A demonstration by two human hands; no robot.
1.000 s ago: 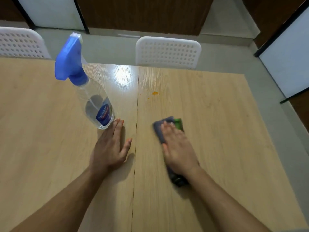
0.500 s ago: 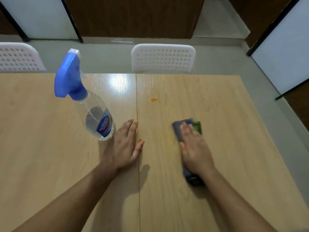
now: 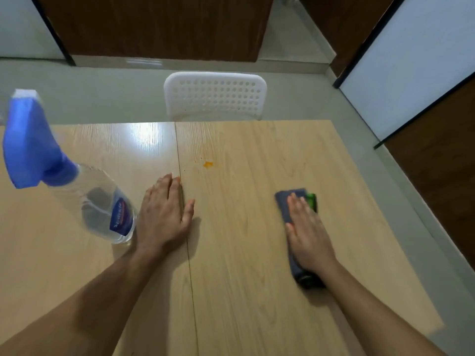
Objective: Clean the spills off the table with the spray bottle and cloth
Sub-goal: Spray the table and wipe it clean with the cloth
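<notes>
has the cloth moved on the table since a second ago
Yes. The cloth under the right hand has slid right, away from the table seam and the orange spill.

Light wood-grain table (image 3: 244,291), seam running 12 to 6 o'clock. On it: spray bottle (image 3: 102,209) at 9 o'clock, orange spill (image 3: 208,164) at 12, dark cloth (image 3: 286,206) at 3. Left hand (image 3: 163,217) flat beside bottle; right hand (image 3: 307,233) flat on cloth.
</notes>
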